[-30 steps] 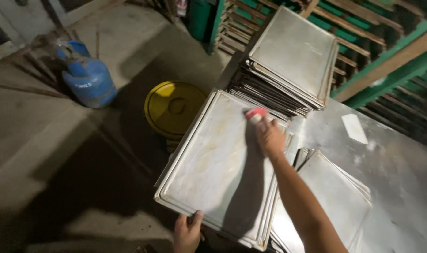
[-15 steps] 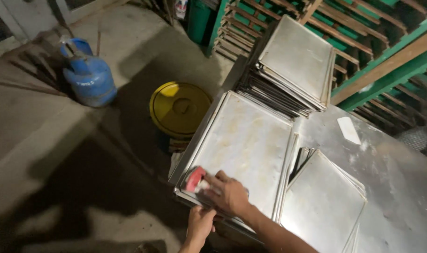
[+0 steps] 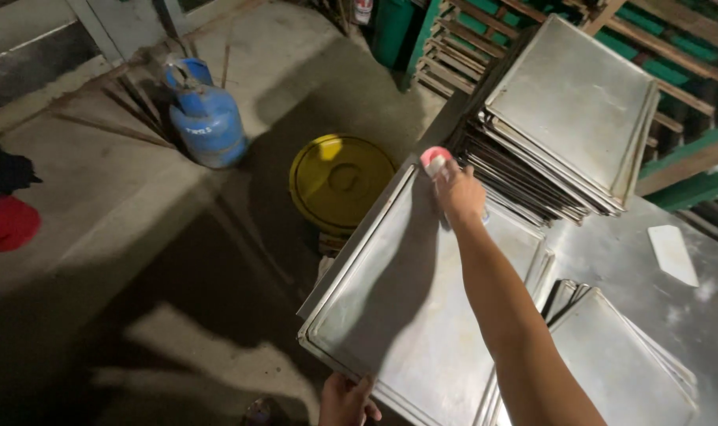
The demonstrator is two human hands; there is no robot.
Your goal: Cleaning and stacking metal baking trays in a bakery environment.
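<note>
Right hand (image 3: 460, 193) extended to far edge of metal baking tray (image 3: 422, 315), clenched around pink-and-white pad (image 3: 434, 160), pad pressed at tray's upper corner. Left hand (image 3: 345, 401) at bottom of view, gripping tray's near edge, fingers curled over rim. Tray lying tilted at corner of steel counter (image 3: 650, 292), near end overhanging floor, resting on further trays beneath. Tall stack of similar trays (image 3: 564, 118) just behind right hand, top tray skewed. Second small pile of trays (image 3: 619, 371) on counter to right of forearm. White flat scrap (image 3: 673, 254) farther right on counter. Yellow lidded bucket (image 3: 341, 180) on concrete floor (image 3: 138, 260) just beyond tray's far-left edge. Blue gas cylinder (image 3: 205, 118) well apart, toward wall. Red and black object (image 3: 4, 205) at left frame edge, kind unclear. Green wooden racking (image 3: 690, 185) behind stack.
</note>
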